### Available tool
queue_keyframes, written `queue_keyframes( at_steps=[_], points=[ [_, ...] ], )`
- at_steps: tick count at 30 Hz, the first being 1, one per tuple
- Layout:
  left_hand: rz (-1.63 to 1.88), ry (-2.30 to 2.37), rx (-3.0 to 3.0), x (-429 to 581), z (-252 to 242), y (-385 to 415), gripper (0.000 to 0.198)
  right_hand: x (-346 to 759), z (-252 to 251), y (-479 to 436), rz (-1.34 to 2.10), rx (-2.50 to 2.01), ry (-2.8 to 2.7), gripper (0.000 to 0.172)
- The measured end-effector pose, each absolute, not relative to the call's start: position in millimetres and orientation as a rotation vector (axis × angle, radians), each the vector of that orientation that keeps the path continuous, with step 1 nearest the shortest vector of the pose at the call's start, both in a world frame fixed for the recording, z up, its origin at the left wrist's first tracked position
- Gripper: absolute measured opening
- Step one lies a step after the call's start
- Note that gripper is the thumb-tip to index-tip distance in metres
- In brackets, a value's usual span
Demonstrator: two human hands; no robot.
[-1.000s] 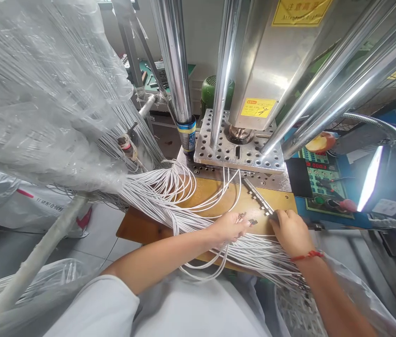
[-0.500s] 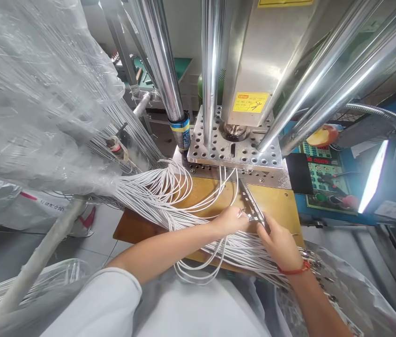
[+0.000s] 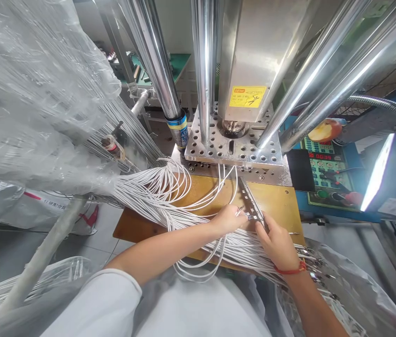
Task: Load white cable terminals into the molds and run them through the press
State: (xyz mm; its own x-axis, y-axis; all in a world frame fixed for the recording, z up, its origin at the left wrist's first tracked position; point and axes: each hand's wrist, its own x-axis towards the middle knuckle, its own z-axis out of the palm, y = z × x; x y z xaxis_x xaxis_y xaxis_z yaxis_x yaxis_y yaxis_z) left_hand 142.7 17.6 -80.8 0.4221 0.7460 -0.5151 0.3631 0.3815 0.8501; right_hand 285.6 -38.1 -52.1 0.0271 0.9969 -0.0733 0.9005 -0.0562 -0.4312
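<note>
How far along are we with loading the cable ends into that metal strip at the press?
Done: a few white cables already loop from the metal strip under the press plate. In hand: the left hand pinches a connector end at the strip, and the right hand steadies the strip's near end. Left: a thick bundle of cables lies across the wooden board, apparently unloaded.

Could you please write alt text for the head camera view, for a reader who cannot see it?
A person's left hand and right hand meet at a slim metal strip on a brass-coloured plate, over a thick bundle of white wires. Behind rises a press with chrome columns; clear plastic bags of wires hang left.
</note>
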Motion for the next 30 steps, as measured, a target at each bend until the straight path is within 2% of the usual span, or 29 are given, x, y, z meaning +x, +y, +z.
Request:
queue_keyframes(
  at_steps=[6, 17, 30],
  points=[
    [0.327, 1.000, 1.207, 143.8, -75.5, 8.2, 0.021, 278.6, -53.9, -43.9, 0.431, -2.104, -2.023, 0.032],
    [0.345, 1.178, 1.196, 142.4, -88.5, 10.2, 0.013, 282.1, -56.1, -45.6, 0.504, -2.096, -1.951, 0.033],
    [0.365, 1.051, 1.054, 141.8, -77.4, 8.5, 0.019, 276.2, -56.1, -50.0, 0.382, -2.103, -2.003, 0.031]
  ],
)
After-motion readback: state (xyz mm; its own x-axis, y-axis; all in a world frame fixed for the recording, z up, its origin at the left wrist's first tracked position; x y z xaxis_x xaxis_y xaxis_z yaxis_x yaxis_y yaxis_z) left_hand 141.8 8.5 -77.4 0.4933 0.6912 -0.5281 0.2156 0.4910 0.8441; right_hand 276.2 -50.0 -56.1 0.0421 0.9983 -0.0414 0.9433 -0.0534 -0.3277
